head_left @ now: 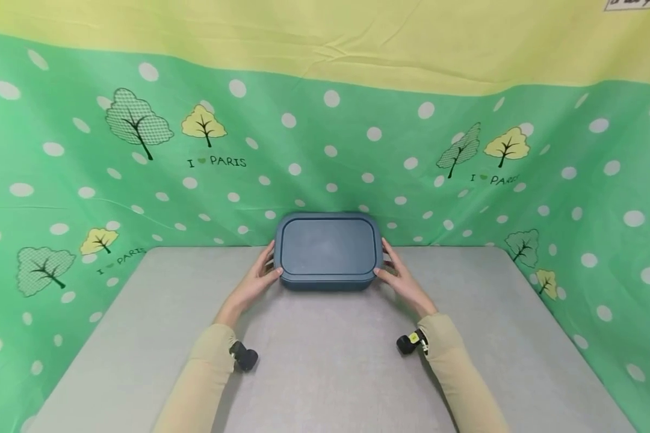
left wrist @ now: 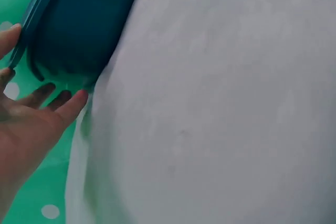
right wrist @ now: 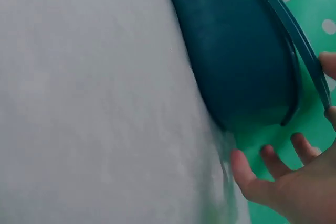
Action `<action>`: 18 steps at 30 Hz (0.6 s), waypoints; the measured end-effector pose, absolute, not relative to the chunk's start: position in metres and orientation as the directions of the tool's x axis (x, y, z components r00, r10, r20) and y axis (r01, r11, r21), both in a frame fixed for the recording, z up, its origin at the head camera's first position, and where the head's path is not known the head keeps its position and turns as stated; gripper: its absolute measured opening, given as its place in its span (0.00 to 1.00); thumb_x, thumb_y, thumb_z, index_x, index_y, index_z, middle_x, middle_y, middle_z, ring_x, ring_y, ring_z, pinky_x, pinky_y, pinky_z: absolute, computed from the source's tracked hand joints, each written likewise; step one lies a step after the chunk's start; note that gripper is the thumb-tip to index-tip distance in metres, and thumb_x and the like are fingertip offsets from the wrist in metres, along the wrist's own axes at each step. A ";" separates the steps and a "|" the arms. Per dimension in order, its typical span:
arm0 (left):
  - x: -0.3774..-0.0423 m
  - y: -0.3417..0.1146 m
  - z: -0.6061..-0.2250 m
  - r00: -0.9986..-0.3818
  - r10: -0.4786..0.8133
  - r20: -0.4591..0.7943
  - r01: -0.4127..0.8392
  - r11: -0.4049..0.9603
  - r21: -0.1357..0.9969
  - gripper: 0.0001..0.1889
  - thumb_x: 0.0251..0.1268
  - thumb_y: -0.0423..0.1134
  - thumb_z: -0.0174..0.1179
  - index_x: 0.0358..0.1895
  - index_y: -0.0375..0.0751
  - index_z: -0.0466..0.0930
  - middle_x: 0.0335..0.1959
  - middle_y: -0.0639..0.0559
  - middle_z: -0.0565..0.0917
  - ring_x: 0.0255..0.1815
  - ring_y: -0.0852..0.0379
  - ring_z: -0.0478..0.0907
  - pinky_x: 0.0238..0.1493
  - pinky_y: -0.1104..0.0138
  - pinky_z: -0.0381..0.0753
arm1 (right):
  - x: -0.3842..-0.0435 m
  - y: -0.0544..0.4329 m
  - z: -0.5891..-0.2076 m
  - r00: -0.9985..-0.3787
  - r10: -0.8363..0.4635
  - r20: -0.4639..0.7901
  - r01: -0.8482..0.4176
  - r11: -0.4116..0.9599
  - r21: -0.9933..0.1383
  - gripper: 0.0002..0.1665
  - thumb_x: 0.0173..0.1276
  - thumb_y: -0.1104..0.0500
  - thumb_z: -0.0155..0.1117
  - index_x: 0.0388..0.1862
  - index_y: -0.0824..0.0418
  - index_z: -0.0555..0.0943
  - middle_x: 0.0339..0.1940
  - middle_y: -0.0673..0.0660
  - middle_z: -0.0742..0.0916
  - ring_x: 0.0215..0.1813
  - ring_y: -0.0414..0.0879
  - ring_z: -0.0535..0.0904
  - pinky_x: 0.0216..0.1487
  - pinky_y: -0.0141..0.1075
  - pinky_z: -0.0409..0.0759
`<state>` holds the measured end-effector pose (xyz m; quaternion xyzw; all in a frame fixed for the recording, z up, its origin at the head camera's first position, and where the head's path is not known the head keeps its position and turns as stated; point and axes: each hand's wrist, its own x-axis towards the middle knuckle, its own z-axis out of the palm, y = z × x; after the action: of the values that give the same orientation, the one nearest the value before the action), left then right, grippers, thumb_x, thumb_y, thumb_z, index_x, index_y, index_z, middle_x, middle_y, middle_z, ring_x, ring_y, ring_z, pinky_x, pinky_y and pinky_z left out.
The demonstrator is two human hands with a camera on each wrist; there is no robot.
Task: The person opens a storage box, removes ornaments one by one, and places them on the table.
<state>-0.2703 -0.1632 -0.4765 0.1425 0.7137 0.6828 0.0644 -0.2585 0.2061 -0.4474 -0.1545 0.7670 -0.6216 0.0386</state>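
Note:
A dark blue, rounded rectangular lunch box (left wrist: pixel 79 30) stands at the far edge of the table, its flat lid (head_left: pixel 329 246) uppermost. At the lid's left end, my left hand (head_left: pixel 256 281) pinches the rim between thumb and index finger, the other fingers spread below. My right hand (head_left: pixel 403 282) pinches the right end of the rim in the same manner. Both wrist views show a gap between the lid's end and the box's own rim. What lies inside the box is hidden.
The grey table (head_left: pixel 325 367) spreads out in front of the box. A green and yellow cloth (head_left: pixel 330 138) with white dots and printed trees hangs behind and along both sides. Small black cameras (head_left: pixel 245 357) are worn on the wrists.

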 end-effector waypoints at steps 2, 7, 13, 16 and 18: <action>-0.270 -0.165 -0.474 -0.951 0.273 0.146 0.174 0.081 0.981 0.41 0.70 0.33 0.57 0.79 0.48 0.43 0.75 0.36 0.51 0.73 0.36 0.49 0.69 0.44 0.53 | -0.253 0.206 -0.438 -0.941 -0.300 0.160 -0.238 0.246 -0.939 0.47 0.70 0.67 0.58 0.79 0.62 0.44 0.71 0.71 0.57 0.64 0.71 0.60 0.60 0.63 0.64; -0.270 -0.169 -0.469 -0.944 0.251 0.215 0.254 0.134 0.958 0.40 0.66 0.28 0.59 0.78 0.43 0.48 0.73 0.35 0.58 0.71 0.33 0.52 0.68 0.38 0.45 | -0.245 0.204 -0.428 -0.929 -0.310 0.200 -0.303 0.332 -0.893 0.48 0.68 0.68 0.60 0.78 0.66 0.44 0.58 0.73 0.65 0.53 0.69 0.67 0.50 0.48 0.72; -0.270 -0.173 -0.470 -0.938 0.247 0.242 0.272 0.096 0.958 0.40 0.62 0.22 0.58 0.76 0.37 0.49 0.62 0.26 0.65 0.62 0.30 0.63 0.65 0.38 0.54 | -0.250 0.199 -0.444 -0.933 -0.254 0.254 -0.311 0.220 -0.924 0.49 0.66 0.74 0.61 0.79 0.63 0.47 0.50 0.71 0.70 0.38 0.53 0.72 0.37 0.30 0.74; -0.267 -0.173 -0.472 -0.935 0.244 0.257 0.284 0.082 0.955 0.41 0.62 0.21 0.59 0.76 0.38 0.50 0.55 0.27 0.69 0.55 0.34 0.69 0.63 0.42 0.60 | -0.251 0.197 -0.452 -0.943 -0.211 0.256 -0.296 0.184 -0.937 0.48 0.66 0.74 0.60 0.79 0.60 0.48 0.51 0.69 0.69 0.36 0.47 0.73 0.37 0.28 0.74; -0.260 -0.170 -0.465 -0.938 0.237 0.254 0.280 0.084 0.956 0.41 0.61 0.21 0.59 0.76 0.37 0.50 0.51 0.28 0.71 0.52 0.37 0.71 0.61 0.44 0.63 | -0.247 0.193 -0.447 -0.948 -0.193 0.254 -0.289 0.181 -0.940 0.47 0.66 0.75 0.58 0.79 0.62 0.48 0.51 0.70 0.69 0.36 0.47 0.73 0.37 0.27 0.74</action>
<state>-0.2601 -0.1702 -0.4646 0.1757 0.7362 0.6534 -0.0165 -0.2475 0.1932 -0.4475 -0.1570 0.7676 -0.6202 -0.0386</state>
